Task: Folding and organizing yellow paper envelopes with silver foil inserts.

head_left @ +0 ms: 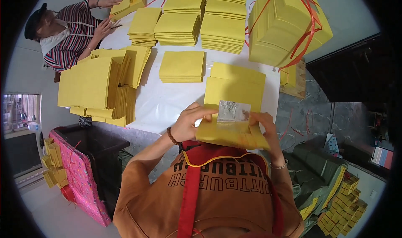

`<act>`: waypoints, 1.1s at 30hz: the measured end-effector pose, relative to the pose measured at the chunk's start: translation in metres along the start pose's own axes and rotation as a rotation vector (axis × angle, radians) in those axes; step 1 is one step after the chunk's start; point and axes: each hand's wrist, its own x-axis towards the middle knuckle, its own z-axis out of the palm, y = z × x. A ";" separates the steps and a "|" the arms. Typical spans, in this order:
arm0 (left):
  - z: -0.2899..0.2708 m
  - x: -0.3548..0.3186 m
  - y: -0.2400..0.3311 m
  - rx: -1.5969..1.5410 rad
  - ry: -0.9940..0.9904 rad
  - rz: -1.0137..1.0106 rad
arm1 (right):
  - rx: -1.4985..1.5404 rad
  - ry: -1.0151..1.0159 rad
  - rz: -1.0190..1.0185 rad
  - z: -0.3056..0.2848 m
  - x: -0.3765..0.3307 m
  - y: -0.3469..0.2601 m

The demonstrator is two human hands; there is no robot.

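In front of my chest lies a large yellow paper sheet (234,89), opened out, its near part curling up over the table's edge. A small sheet (233,111), shiny silver on the left and whitish on the right, rests on it. My left hand (189,121) pinches the yellow paper's left side, with the index finger reaching to the small sheet's left edge. My right hand (266,127) grips the right side, fingers bent beside the small sheet. Just beyond, to the left, sits a short stack of folded yellow papers (181,66).
The white-covered table (157,97) carries several yellow stacks (222,30) at the back and a tall pile (86,83) at left. A big bundle (276,28) tied with red string stands at right. Across the left corner, a person (73,32) handles yellow papers.
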 end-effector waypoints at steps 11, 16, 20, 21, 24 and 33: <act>0.016 0.012 0.000 0.700 0.146 0.606 | -0.683 -0.079 -0.460 -0.004 0.013 -0.024; 0.018 0.010 -0.001 0.641 0.045 0.513 | -0.581 -0.143 -0.357 -0.002 0.002 -0.018; 0.014 0.008 0.003 0.617 0.029 0.498 | -0.438 -0.185 -0.298 -0.003 0.005 -0.013; 0.013 0.008 0.004 0.647 0.009 0.495 | -0.437 -0.183 -0.291 -0.005 0.006 -0.013; 0.014 0.007 0.008 0.662 -0.019 0.498 | -0.378 -0.221 -0.281 -0.011 0.010 -0.015; 0.008 0.015 0.012 0.577 -0.097 0.425 | -0.131 -0.161 -0.280 -0.014 0.003 -0.011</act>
